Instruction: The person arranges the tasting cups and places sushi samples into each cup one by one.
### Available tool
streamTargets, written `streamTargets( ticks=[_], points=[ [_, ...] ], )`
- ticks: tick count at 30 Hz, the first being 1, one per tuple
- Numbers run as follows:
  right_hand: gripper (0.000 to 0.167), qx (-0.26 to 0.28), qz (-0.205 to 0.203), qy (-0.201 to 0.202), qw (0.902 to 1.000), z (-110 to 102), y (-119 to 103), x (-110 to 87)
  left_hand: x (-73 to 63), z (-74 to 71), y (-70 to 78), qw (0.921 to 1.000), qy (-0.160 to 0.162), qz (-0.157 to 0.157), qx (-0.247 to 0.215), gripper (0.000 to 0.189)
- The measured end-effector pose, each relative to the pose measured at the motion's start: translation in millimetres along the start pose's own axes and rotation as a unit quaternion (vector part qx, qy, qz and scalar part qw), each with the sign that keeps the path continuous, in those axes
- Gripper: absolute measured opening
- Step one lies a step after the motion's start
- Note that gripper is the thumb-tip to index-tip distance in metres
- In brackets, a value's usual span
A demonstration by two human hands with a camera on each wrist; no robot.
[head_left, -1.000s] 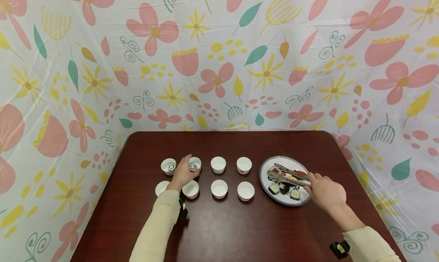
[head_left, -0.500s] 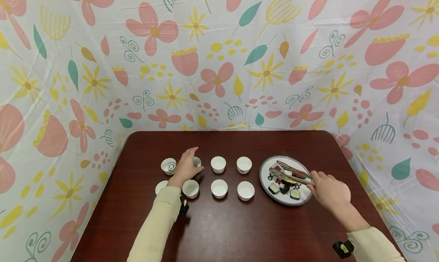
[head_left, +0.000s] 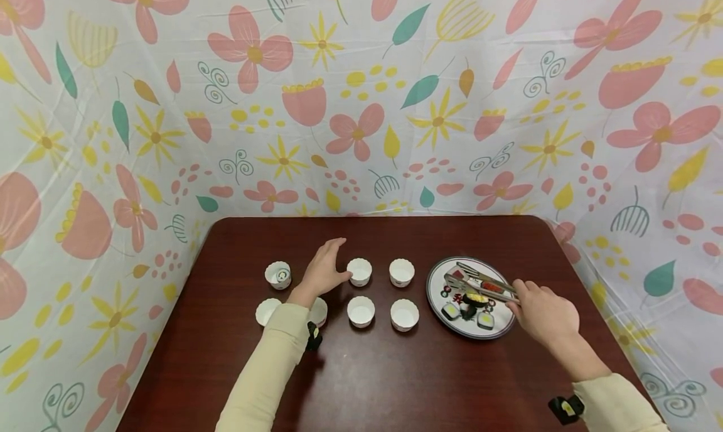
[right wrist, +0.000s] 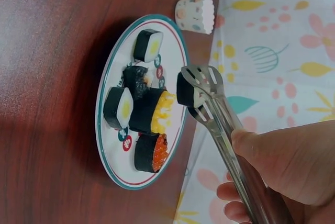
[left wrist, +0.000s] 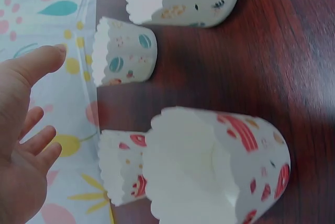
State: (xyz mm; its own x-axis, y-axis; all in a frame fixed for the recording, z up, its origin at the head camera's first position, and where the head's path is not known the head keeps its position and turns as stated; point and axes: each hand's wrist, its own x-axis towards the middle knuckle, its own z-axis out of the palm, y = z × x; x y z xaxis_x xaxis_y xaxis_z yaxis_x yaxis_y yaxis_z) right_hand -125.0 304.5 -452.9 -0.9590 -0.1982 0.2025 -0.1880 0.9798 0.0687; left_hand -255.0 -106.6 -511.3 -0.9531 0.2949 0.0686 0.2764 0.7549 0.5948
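The tongs [right wrist: 236, 174] are silver, the plate [right wrist: 121, 169] white.

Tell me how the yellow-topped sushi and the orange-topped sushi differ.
The yellow-topped sushi carries yellow bits, while the orange-topped sushi carries orange beads. In the right wrist view, the yellow-topped sushi looks larger than the orange-topped sushi. Both have black wraps and rest on the plate.

In the head view, the table [head_left: 361, 382] leaves passing room across lower centre, between left sleeve [head_left: 260, 369] and right sleeve [head_left: 618, 402], while cups [head_left: 404, 316] block centre and centre-left, a plate [head_left: 437, 306] centre-right.
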Motion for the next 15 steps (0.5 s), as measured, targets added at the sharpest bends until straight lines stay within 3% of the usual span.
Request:
streamTargets(
  ticks=[8,15],
  points=[
    [0.036,-0.002,-0.003,0.002,1.0000,1,0,-0.1,3.0,11.6,8.3,0.9996,-0.026,0.003,-0.014,0.082],
    [0.034,0.005,0.004,0.000,1.0000,1,0,0.3,5.0,28.2,7.8,0.9984,-0.045,-0.015,-0.032,0.081]
  ],
)
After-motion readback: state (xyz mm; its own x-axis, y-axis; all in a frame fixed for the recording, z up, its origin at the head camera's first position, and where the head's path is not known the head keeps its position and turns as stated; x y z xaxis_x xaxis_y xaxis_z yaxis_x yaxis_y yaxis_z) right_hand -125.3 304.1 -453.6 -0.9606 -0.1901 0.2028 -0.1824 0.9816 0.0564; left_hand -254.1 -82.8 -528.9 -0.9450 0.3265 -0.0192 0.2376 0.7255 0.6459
